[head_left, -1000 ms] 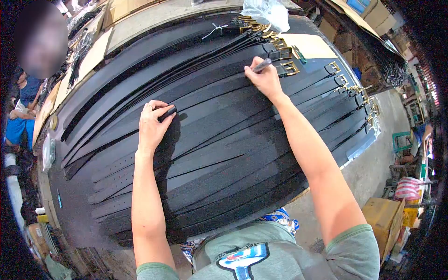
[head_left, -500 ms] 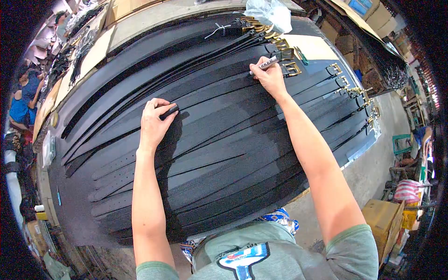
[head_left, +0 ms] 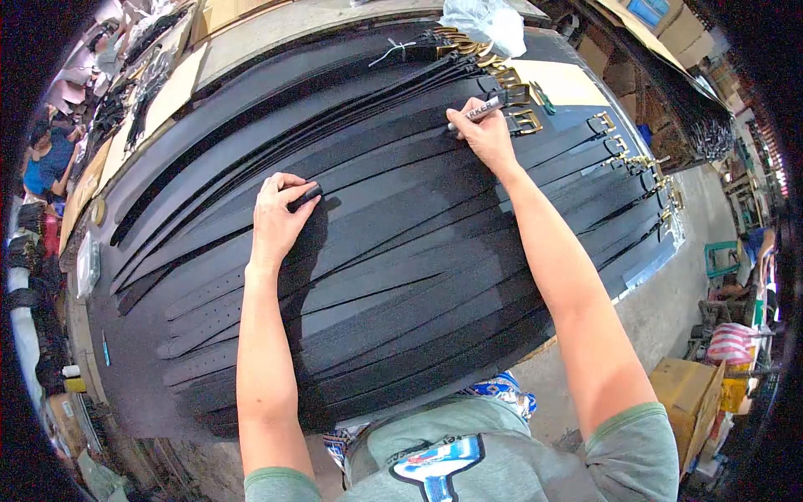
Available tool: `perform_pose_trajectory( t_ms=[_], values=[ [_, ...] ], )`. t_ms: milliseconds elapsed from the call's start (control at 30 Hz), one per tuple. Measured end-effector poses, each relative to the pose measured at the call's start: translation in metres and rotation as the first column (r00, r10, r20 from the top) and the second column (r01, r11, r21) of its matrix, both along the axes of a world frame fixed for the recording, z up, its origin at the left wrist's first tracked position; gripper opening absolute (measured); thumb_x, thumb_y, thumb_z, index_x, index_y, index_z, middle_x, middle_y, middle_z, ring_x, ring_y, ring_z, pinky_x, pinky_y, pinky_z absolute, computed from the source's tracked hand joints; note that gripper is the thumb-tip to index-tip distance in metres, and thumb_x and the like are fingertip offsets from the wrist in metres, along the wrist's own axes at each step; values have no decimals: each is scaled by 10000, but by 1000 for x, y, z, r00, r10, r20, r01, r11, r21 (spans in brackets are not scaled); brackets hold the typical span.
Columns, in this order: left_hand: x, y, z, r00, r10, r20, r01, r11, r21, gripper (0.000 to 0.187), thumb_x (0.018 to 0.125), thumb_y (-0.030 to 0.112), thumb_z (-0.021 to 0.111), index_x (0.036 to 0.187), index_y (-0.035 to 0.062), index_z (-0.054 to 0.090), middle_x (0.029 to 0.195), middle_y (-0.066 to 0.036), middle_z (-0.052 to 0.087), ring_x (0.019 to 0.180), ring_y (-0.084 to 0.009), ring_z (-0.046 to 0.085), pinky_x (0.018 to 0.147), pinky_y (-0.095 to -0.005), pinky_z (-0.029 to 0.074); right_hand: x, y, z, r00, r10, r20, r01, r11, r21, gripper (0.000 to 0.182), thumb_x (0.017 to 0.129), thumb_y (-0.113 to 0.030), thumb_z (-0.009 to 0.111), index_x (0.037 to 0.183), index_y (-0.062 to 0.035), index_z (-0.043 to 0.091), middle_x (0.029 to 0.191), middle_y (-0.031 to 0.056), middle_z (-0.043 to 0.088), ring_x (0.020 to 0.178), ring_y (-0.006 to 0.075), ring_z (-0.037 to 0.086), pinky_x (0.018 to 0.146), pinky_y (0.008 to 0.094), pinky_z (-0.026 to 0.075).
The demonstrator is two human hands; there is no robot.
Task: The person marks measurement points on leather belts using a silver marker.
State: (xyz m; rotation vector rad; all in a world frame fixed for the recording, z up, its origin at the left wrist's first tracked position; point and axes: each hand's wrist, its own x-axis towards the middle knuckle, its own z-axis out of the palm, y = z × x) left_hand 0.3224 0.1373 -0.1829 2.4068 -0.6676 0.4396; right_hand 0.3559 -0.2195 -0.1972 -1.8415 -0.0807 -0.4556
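My right hand [head_left: 483, 138] pinches a silver-grey marker [head_left: 481, 111] with black lettering, its lower end pointing down at a black belt [head_left: 401, 161] near the buckle end. Between the thumb and fingers of my left hand [head_left: 278, 209] is a short black marker cap [head_left: 304, 197], held over the belts further left. Many black belts lie side by side across the table, with gold-coloured buckles [head_left: 525, 122] at their right ends. Punched holes show in several belt tips [head_left: 194, 339] at the lower left.
A bundle of belts [head_left: 335, 99] tied with a white tie lies at the back, by a clear plastic bag [head_left: 483, 27]. Green-handled snips [head_left: 544, 99] rest near cardboard. Another person [head_left: 50, 159] is at the far left; a cardboard box [head_left: 686, 402] stands at lower right.
Both hands stay almost in place, still holding the marker and the cap. The person at the far left has shifted posture.
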Motion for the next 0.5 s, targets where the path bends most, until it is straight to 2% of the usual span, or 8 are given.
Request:
perform_pose_trajectory(
  t_ms=[67,167,367,467,500],
  values=[
    [0,0,-1,1000,-2,1,2,1000,-14,228,737,115,761,959,71,740,960,-61,618,957,-236,577,843,-345,468,2,-1,-3,999,32,-28,-33,998,-48,280,872,-201,708,694,-53,550,649,3,608,573,49,513,527,226,395],
    [-1,0,0,1000,1,-8,-1,1000,-14,226,740,118,759,960,72,741,961,-61,618,958,-237,577,842,-346,468,1,1,-3,998,56,-18,-56,998,23,279,868,-207,714,698,-54,554,650,4,613,566,45,512,523,219,392],
    [0,0,1,1000,2,-3,-2,1000,5,217,752,137,749,959,71,741,964,-67,617,963,-243,577,848,-351,466,0,5,-1,999,27,-25,-29,997,-65,273,856,-199,722,705,-46,553,621,-14,576,555,44,484,518,224,376],
    [0,1,-1,1000,8,-7,-8,1000,6,219,752,141,747,960,72,742,967,-69,617,963,-244,577,849,-351,465,-7,11,5,997,-32,69,49,964,-261,270,849,-189,723,721,-30,546,595,-18,530,558,48,446,515,241,358],
    [1,1,-2,1000,7,-7,-7,1000,4,221,751,140,748,960,72,742,968,-69,617,962,-244,577,849,-351,465,-9,14,7,997,-2,79,23,966,-259,278,837,-200,725,711,-27,548,589,2,538,559,67,465,525,258,377]
  ],
)
